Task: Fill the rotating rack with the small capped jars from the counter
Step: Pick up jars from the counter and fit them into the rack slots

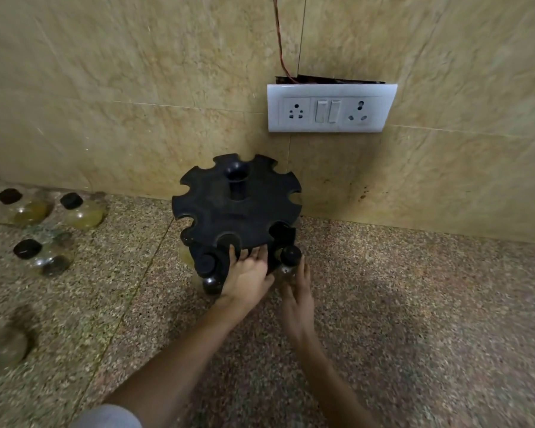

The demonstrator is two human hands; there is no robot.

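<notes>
The black rotating rack stands on the counter against the wall; its notched top disc holds no jars. My left hand reaches under that disc, its straight fingers resting on the lower tier. Just to its right, my right hand holds a small clear jar with a black cap between thumb and fingers at the edge of the lower tier. Another black-capped jar sits in the lower tier at the front left. Several capped jars, among them a near one and a far one, stand on the counter at left.
The speckled granite counter spreads to the right of the rack. A tiled wall rises right behind it, with a white socket and switch plate above. More jars sit at the left edge, one of them close by.
</notes>
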